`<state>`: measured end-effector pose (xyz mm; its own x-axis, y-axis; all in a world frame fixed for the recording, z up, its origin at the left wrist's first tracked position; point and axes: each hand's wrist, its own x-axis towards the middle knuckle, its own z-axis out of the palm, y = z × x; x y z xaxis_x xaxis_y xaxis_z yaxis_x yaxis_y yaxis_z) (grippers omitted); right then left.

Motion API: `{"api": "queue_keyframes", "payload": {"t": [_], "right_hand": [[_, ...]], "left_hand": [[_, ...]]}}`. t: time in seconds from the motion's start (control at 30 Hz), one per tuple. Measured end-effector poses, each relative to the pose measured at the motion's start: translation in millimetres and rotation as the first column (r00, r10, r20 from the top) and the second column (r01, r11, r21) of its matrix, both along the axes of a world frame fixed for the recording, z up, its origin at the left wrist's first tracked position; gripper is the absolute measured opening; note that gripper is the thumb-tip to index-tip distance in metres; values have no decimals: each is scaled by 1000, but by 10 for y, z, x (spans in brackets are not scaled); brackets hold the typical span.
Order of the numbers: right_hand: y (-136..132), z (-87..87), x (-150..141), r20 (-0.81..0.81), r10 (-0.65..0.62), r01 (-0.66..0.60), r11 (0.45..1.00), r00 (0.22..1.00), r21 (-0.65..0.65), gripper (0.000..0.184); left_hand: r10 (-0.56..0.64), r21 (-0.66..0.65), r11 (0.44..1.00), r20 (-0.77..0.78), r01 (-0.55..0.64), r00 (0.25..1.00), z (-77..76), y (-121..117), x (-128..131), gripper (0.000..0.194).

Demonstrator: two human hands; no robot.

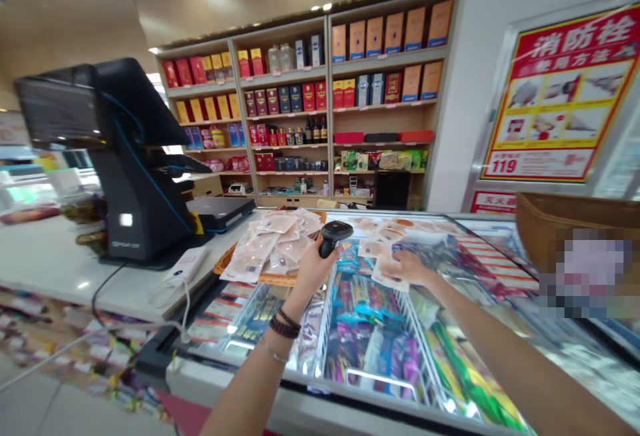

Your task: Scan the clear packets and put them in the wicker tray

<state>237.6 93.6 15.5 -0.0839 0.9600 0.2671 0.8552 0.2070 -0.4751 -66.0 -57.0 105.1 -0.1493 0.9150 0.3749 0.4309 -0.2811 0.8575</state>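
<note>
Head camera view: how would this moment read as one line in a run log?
left hand: holds black barcode scanner | right hand: on pale packet | nearby: wicker tray of packets, glass-topped freezer

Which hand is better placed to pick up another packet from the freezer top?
The right hand seems better: it holds no tool and touches the plastic packets on the glass freezer top. The left hand is holding a barcode scanner.

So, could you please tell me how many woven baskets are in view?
2: one woven basket under the clear packets; one brown basket at far right, partly blurred. More may be hidden.
</note>
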Motion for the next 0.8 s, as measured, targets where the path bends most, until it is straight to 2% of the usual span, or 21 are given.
{"api": "queue_keyframes", "payload": {"t": [0.07,0.13,0.27,0.33,0.4,0.5,0.6,0.77,0.8], "right_hand": [[-114,-13,69,40,-8,11,998,999,-58,44],[-175,-3,143,-5,-28,27,994,1000,-105,39],[-233,-3,372,-266,-70,20,982,961,-186,41],[-283,-20,464,-377,-46,-20,985,925,-169,45],[-357,-24,492,-411,18,-62,994,912,-95,46],[-474,21,417,-299,209,-217,976,931,7,53],[-534,89,303,-189,323,-337,940,927,-46,51],[-472,78,298,-328,184,-225,970,927,-90,64],[-453,54,322,-344,162,-211,971,925,-110,62]], "left_hand": [[-48,-21,999,7,48,999,-45,53,216,26],[-79,-34,996,0,79,997,-99,91,411,24],[-125,-79,989,-34,122,992,-220,139,740,21],[-144,-98,986,-60,138,988,-289,158,865,20],[-149,-116,983,-75,140,986,-364,180,958,19],[-152,-141,980,-70,141,986,-475,218,1026,17],[-139,-154,980,-56,129,989,-567,252,1015,20],[-130,-158,980,-38,122,991,-667,258,937,27],[-136,-156,979,-34,129,990,-679,249,931,27]]}}
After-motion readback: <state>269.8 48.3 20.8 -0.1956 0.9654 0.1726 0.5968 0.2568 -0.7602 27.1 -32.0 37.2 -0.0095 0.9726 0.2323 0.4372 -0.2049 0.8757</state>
